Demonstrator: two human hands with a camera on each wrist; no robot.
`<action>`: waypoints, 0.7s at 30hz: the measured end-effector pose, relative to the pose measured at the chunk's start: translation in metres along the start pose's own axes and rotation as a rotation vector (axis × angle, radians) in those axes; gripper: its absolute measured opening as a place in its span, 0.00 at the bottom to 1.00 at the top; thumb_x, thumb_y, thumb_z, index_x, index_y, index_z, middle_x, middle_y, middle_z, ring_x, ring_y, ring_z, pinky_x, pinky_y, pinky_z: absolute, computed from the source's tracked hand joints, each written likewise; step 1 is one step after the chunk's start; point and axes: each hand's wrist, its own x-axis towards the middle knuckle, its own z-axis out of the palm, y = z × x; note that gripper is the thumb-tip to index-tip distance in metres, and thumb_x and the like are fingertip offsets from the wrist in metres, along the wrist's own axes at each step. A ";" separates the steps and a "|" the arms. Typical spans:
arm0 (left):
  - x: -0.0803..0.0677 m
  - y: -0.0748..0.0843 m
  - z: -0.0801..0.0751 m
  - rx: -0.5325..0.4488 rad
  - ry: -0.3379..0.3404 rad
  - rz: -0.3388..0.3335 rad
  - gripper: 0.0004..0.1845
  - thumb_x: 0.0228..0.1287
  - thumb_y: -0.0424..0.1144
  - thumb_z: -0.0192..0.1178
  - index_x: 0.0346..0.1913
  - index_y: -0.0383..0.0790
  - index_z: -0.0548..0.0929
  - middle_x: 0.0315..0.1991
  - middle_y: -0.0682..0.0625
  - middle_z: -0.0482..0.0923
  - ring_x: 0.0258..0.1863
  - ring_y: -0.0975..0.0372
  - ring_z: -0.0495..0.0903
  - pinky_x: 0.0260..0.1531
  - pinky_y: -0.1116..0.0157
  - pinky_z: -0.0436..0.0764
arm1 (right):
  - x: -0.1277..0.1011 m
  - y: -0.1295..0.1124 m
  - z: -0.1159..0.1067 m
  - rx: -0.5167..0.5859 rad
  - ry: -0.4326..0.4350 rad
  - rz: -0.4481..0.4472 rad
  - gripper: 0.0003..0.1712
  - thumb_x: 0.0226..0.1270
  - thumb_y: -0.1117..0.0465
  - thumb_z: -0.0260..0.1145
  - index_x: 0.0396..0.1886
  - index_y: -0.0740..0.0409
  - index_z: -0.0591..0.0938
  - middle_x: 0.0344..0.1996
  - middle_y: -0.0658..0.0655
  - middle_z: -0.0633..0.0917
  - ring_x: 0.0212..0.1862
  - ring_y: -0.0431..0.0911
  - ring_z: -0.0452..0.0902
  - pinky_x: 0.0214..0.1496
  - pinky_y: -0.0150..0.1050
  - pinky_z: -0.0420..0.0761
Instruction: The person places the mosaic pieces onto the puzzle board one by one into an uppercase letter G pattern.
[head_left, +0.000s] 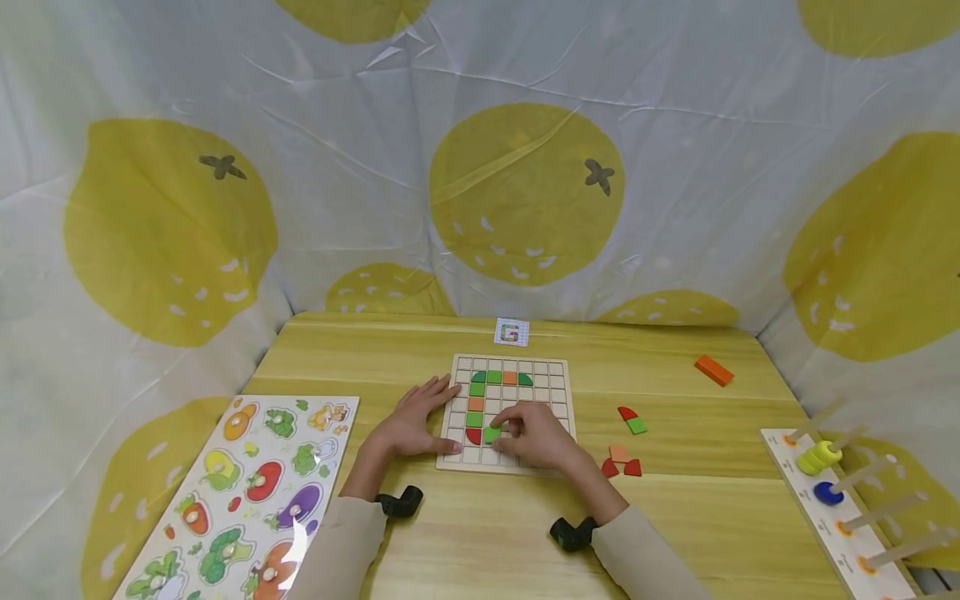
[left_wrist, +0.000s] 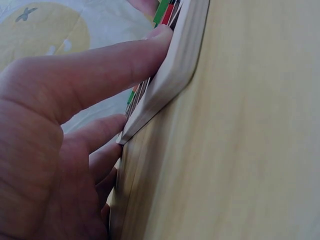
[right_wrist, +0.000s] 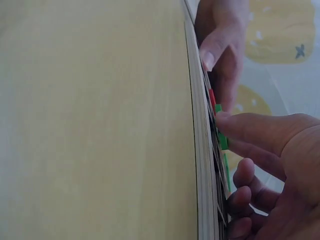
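Observation:
A square wooden grid board (head_left: 538, 394) lies on the table, with coloured tiles forming a curved shape: green corners, green and orange squares, and a red quarter-round (head_left: 473, 436) at lower left. My left hand (head_left: 411, 423) rests on the board's left edge, fingers spread and thumb on the lower corner area. In the left wrist view that thumb (left_wrist: 145, 52) lies over the rim. My right hand (head_left: 538, 437) pinches a green square tile (head_left: 491, 435) just right of the red piece. The tile (right_wrist: 222, 135) stands slightly proud of the grid in the right wrist view.
A small pattern card (head_left: 512, 332) lies behind the board. To the right are loose red, green and orange tiles (head_left: 618, 454) and an orange block (head_left: 714, 370). A vegetable puzzle (head_left: 251, 450) lies left; a peg board with rings (head_left: 806, 486) stands at far right.

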 end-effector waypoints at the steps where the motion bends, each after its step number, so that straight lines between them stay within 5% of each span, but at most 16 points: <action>1: 0.000 0.000 0.000 0.001 -0.001 0.001 0.56 0.49 0.61 0.76 0.81 0.48 0.63 0.84 0.47 0.50 0.84 0.48 0.45 0.82 0.42 0.43 | 0.000 0.000 0.000 -0.004 -0.005 0.001 0.11 0.62 0.59 0.77 0.45 0.51 0.91 0.22 0.46 0.77 0.26 0.39 0.70 0.28 0.31 0.70; 21: 0.000 -0.001 0.001 0.001 0.002 -0.002 0.56 0.49 0.62 0.76 0.81 0.50 0.63 0.84 0.48 0.50 0.84 0.49 0.45 0.82 0.43 0.42 | 0.000 -0.003 0.001 -0.008 0.001 0.020 0.11 0.61 0.57 0.78 0.43 0.52 0.91 0.23 0.47 0.78 0.26 0.40 0.71 0.28 0.32 0.71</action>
